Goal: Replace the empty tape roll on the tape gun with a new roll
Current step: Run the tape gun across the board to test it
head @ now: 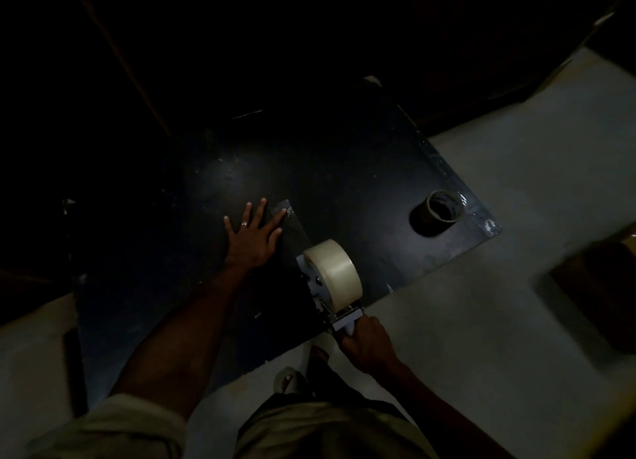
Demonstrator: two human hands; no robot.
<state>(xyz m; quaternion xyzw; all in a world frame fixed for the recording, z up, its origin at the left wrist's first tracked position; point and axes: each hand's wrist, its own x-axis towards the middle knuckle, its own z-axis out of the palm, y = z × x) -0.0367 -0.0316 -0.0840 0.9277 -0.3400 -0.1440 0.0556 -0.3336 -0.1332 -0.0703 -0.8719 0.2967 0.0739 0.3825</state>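
Dimly lit – black tabletop [344, 169] over pale, perhaps concrete floor [516, 252].

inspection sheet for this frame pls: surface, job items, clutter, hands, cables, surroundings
Surface: dark board on a pale floor, scuffed, shiny residue along its right edge.
Job's things: tape gun loaded with a full pale tape roll; a clear tape strip runs from it across the board. Empty tape core stands apart near the board's right corner.
Clutter: nothing seen.
Hands: left hand flat, fingers spread, index fingertip on the strip's end; right hand grips the gun's handle.
Cables: nothing seen.
Surroundings: very dim; brown box at right.
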